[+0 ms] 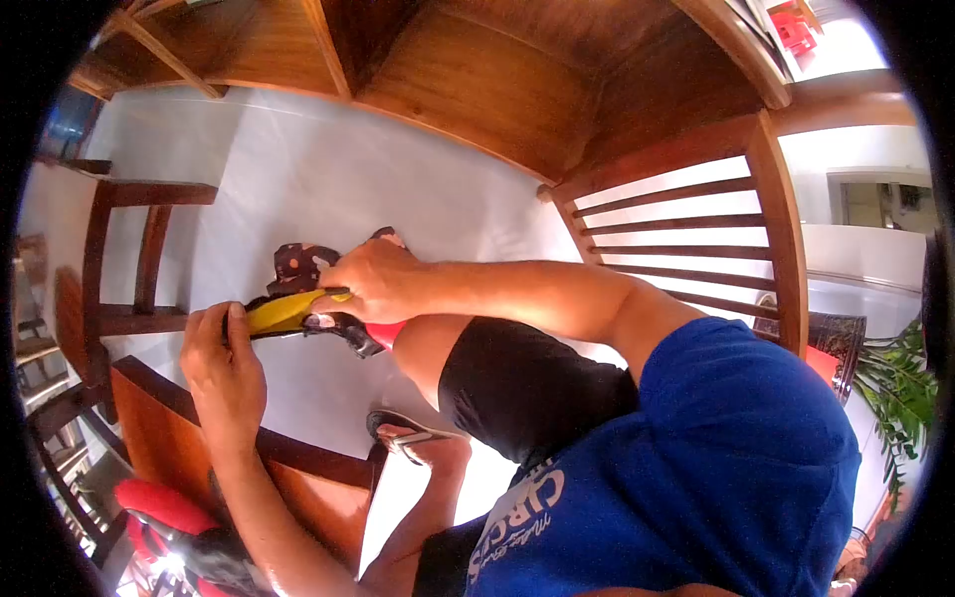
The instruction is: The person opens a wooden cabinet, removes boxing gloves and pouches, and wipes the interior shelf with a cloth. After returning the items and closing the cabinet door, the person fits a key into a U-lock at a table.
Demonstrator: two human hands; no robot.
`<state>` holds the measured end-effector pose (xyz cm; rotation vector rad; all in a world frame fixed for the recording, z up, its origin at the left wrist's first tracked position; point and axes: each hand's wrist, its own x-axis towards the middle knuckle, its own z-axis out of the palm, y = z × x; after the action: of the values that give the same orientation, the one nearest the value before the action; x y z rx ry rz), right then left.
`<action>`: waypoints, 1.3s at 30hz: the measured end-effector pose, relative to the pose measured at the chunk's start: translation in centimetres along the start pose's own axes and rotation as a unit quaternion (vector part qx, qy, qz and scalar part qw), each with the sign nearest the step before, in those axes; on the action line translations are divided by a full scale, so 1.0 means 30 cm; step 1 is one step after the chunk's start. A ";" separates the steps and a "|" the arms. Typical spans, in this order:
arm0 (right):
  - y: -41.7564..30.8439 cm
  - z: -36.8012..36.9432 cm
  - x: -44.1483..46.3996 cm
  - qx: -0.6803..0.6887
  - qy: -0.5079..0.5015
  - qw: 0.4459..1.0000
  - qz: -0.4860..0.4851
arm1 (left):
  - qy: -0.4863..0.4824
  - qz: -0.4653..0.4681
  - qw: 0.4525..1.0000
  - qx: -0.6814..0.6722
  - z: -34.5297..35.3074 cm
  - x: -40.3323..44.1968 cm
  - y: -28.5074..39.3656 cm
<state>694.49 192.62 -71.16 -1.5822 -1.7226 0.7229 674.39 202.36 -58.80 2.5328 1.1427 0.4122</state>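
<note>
My left hand (221,370) pinches the near end of a dark patterned cloth item with a yellow side (282,314). At its other end, my right hand (373,281) grips the yellow edge with bent fingers. The yellow strip stretches between both hands, bordered by a dark edge. Beyond and below my right hand hangs dark printed fabric (301,264) with pinkish spots, partly covered by that hand. Whether the printed fabric and the yellow part are one piece, I cannot tell for sure. A bit of red shows under my right wrist.
Wooden furniture with a broad panel (477,90) spans the top, beside a slatted wooden side (686,224). A brown wooden seat (298,478) stands at lower left, near a red and black object (169,507). My sandalled foot (423,446) rests on the pale floor (298,159). A plant (895,388) is at right.
</note>
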 end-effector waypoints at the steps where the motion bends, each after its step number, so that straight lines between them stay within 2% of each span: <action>1: 0.011 -0.032 -0.009 -0.013 -0.027 0.999 0.021 | -0.012 0.001 1.000 0.017 0.005 0.001 -0.013; 2: 0.017 -0.068 -0.001 -0.014 -0.054 0.998 0.041 | -0.025 0.002 0.999 0.035 0.009 0.001 -0.018; 5: 0.034 -0.188 0.036 -0.025 -0.099 0.995 -0.020 | -0.043 -0.095 0.994 0.041 -0.003 0.011 -0.010; 6: 0.043 -0.200 0.055 -0.036 -0.111 0.993 0.002 | -0.048 -0.087 0.994 0.040 -0.002 0.009 -0.011; 9: 0.033 -0.274 0.120 -0.200 -0.159 0.966 0.038 | -0.062 -0.059 0.996 0.026 0.002 -0.001 -0.022; 11: 0.047 -0.317 0.151 -0.210 -0.175 0.959 0.069 | -0.063 -0.044 0.997 0.005 0.007 -0.006 -0.039; 13: 0.122 -0.305 0.184 -0.193 -0.140 0.968 0.074 | -0.067 -0.062 0.995 0.027 0.009 -0.007 -0.031; 19: 0.203 -0.309 0.135 -0.200 -0.150 0.967 0.055 | -0.083 -0.104 0.990 0.041 -0.001 -0.009 -0.015; 22: 0.307 -0.274 0.091 -0.211 -0.075 0.973 0.060 | -0.093 -0.119 0.987 0.055 -0.007 -0.002 -0.015; 25: 0.371 -0.293 0.075 -0.329 -0.024 0.939 0.098 | -0.115 -0.139 0.982 0.062 -0.009 0.006 0.002; 28: 0.371 -0.380 0.076 -0.405 -0.039 0.889 0.210 | -0.108 -0.120 0.984 0.080 0.001 -0.006 -0.017; 31: 0.419 -0.479 0.086 -0.288 0.048 0.928 0.232 | -0.098 -0.118 0.984 0.091 0.014 -0.005 -0.034; 34: 0.517 -0.573 0.113 -0.239 0.182 0.929 0.218 | -0.103 -0.122 0.983 0.093 0.019 -0.001 -0.030; 35: 0.589 -0.609 0.127 -0.205 0.263 0.928 0.168 | -0.105 -0.122 0.982 0.096 0.014 0.000 -0.028; 36: 0.646 -0.654 0.145 -0.201 0.340 0.914 0.087 | -0.110 -0.127 0.981 0.094 0.009 0.001 -0.025; 37: 0.645 -0.689 0.177 -0.204 0.411 0.881 0.112 | -0.116 -0.132 0.980 0.091 0.004 0.002 -0.023; 39: 0.754 -0.774 0.268 -0.091 0.546 0.829 0.074 | -0.126 -0.137 0.979 0.088 0.003 0.006 -0.013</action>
<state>726.45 201.96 -73.66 -1.7292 -0.8063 -0.3207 674.27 202.71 -59.03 2.4308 1.4506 -0.0806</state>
